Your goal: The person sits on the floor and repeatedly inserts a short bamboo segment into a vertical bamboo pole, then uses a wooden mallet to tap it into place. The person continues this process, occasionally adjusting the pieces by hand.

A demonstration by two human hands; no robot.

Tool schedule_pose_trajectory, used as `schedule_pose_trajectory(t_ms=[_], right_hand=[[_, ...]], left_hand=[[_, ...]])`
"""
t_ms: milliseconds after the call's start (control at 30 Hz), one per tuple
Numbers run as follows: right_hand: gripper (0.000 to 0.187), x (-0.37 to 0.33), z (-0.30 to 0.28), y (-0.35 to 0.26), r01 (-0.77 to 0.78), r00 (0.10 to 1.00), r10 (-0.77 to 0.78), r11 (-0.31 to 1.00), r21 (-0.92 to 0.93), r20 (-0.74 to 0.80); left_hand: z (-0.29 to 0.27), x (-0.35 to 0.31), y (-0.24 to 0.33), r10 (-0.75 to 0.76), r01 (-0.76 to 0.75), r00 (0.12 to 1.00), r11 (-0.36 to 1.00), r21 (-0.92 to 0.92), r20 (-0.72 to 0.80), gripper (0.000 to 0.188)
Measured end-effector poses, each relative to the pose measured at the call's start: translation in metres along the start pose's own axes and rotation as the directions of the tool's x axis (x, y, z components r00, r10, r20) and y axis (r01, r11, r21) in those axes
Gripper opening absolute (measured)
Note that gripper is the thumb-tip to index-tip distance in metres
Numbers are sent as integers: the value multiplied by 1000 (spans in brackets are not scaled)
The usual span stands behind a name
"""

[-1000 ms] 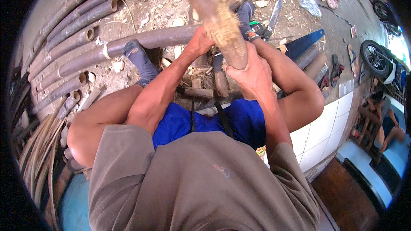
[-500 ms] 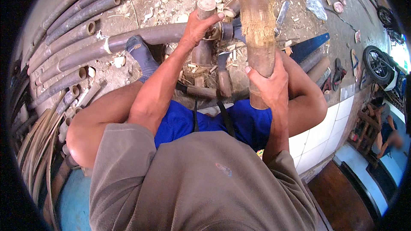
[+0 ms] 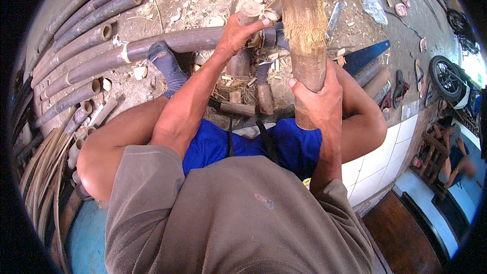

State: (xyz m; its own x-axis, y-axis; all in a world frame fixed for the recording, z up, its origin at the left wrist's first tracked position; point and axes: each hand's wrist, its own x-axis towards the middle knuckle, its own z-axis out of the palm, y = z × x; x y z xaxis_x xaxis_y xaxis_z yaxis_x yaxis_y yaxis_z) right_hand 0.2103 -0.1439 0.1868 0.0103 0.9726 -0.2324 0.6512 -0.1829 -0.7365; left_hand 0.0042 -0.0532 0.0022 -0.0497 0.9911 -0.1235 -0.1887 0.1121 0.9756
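Observation:
My left hand (image 3: 236, 35) is wrapped round a short round wooden peg (image 3: 250, 11), its pale cut end showing above my fingers. The peg rises beside a joint on a long brown bamboo pole (image 3: 187, 39) lying crosswise on the ground; whether it sits in the joint is hidden by my hand. My right hand (image 3: 324, 102) grips the lower end of a thick bamboo pole (image 3: 307, 58), which slants up away from me and has a frayed, fibrous band. Between my legs lie a wood-handled blade (image 3: 264, 89) and another wooden handle (image 3: 237, 108).
Several bamboo tubes (image 3: 96, 15) lie at the left, above split strips (image 3: 43, 172). Wood chips litter the ground. To the right are a blue handsaw (image 3: 366, 57), a clear plastic bag (image 3: 374, 7), sandals (image 3: 401, 87), a motorbike wheel (image 3: 446, 76) and another person (image 3: 459, 160).
The peg in my left hand has tipped slightly to the right and lower. The bamboo pole in my right hand has shifted slightly left at its upper part.

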Motion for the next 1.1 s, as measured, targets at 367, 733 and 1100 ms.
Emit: schedule_pose_trajectory(t_ms=[367,733,1100], right_hand=[[78,8,-3,0,49,999,-49,998,-45,-1],[75,14,-9,-21,76,996,-75,997,1,-54],[77,17,-6,-25,90,993,-89,996,9,-74]], left_hand=[[-6,2,10,-79,77,994,996,37,69,54],[-12,12,10,-196,187,971,980,73,135,57],[-7,11,4,-138,131,987,988,78,85,53]])
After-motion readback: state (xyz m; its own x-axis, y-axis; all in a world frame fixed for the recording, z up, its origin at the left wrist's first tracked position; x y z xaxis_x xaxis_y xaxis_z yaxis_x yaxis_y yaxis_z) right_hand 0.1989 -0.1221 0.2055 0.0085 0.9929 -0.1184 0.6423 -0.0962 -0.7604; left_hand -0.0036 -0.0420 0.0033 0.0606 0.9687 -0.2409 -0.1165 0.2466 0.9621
